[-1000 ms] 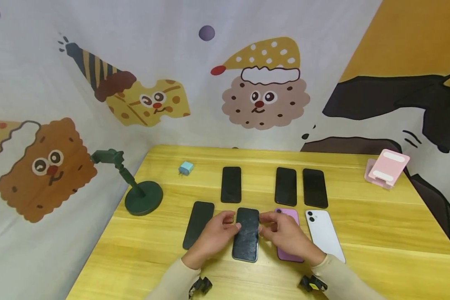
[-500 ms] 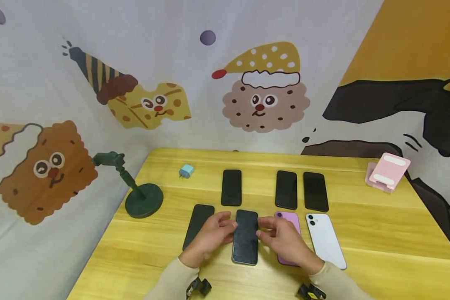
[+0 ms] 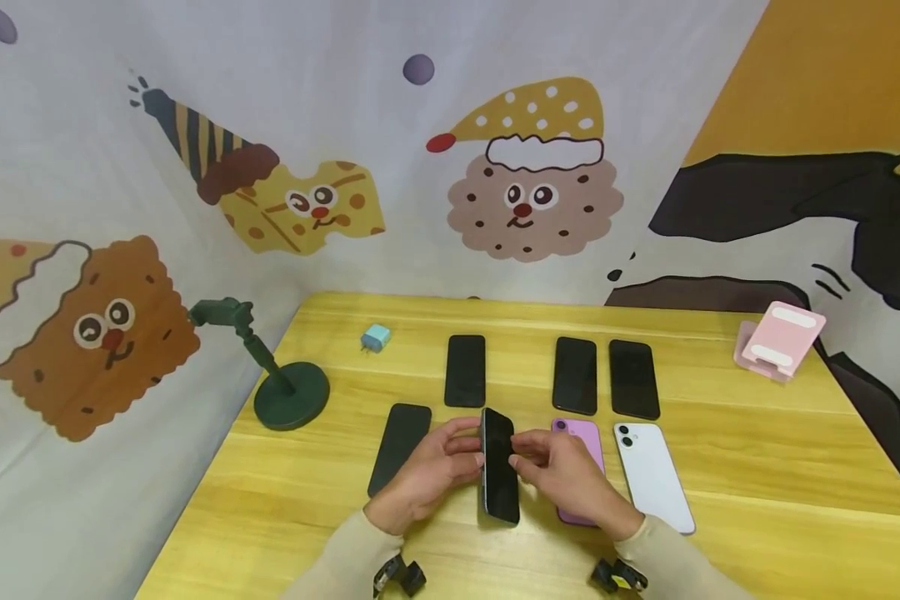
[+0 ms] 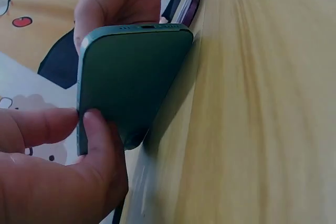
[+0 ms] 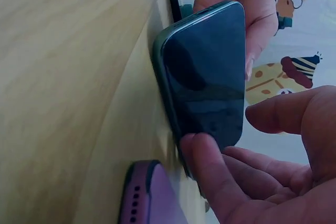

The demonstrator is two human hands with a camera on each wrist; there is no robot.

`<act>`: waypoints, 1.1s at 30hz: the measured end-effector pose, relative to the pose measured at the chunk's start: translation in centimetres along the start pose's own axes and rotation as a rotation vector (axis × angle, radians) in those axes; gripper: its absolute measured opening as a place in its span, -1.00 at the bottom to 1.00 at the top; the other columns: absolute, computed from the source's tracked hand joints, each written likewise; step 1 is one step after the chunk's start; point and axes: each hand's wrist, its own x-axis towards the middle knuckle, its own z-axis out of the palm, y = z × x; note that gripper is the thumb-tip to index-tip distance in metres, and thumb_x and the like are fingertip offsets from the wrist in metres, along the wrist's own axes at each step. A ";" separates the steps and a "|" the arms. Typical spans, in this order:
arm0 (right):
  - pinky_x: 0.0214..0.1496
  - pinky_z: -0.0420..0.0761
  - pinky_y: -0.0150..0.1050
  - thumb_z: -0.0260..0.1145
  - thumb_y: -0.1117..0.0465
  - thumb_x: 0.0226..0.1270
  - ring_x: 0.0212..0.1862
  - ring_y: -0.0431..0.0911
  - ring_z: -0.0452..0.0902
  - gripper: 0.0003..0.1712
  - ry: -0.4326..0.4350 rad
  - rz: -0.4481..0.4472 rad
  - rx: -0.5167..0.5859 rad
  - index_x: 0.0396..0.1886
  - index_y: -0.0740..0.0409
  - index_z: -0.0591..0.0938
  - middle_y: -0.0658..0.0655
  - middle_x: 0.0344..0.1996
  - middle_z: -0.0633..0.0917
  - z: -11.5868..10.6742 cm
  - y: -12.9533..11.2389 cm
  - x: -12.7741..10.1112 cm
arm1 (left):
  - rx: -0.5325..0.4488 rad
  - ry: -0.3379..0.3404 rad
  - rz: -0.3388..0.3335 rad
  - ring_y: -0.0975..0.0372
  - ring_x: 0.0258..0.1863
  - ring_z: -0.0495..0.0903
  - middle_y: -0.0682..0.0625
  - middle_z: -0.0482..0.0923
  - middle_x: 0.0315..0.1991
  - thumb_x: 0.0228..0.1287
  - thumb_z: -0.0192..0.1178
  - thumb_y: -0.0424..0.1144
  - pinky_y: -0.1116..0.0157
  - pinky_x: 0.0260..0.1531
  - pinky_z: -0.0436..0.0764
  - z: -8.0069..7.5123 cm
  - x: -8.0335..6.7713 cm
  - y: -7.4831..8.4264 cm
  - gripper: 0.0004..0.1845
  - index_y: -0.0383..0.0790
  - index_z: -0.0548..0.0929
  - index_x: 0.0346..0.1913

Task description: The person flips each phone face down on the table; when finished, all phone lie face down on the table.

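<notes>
A dark green phone stands tipped up on one long edge on the yellow table, held between both hands. My left hand pinches its raised edge with thumb and fingers; the left wrist view shows the green back. My right hand grips the other side, the thumb lying on the black screen. A purple phone lies partly under the right hand.
A black phone and a white phone flank the hands. Three more black phones lie behind. A green stand, blue charger and pink stand sit near the edges.
The phone lay flat, screen up, between the hands; both hands have now tipped it up onto its long edge.
</notes>
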 end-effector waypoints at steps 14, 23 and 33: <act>-0.21 0.82 -0.21 0.33 0.05 0.58 -0.18 0.01 0.84 -0.45 -0.078 0.087 0.258 0.29 0.42 0.63 0.33 0.00 0.81 -1.2 -0.2 -0.1 | 0.005 -0.083 -0.069 0.04 0.13 0.72 -0.24 0.52 0.35 0.50 0.32 -0.29 0.00 -0.03 0.79 2.0 1.1 -0.1 -0.42 -0.09 0.41 0.49; -0.18 0.84 -0.01 0.33 0.01 0.59 -0.14 0.15 0.85 -0.28 -0.142 0.156 0.420 0.42 0.51 0.44 0.40 0.00 0.79 -2.0 0.7 -0.2 | 0.141 -0.070 -0.080 0.03 -0.02 0.73 -0.25 0.46 0.29 0.38 0.42 -0.34 -0.07 -0.09 0.80 3.6 1.6 0.4 -0.35 0.00 0.46 0.46; -0.31 0.83 -0.06 0.31 0.21 0.56 -0.19 0.07 0.84 -0.47 -0.091 0.170 0.345 0.34 0.47 0.51 0.35 -0.06 0.83 -2.6 0.8 -0.3 | 0.197 -0.042 -0.117 0.08 0.02 0.61 -0.20 0.37 0.29 0.28 0.45 -0.49 -0.01 -0.05 0.80 4.3 1.4 0.6 -0.28 0.00 0.52 0.46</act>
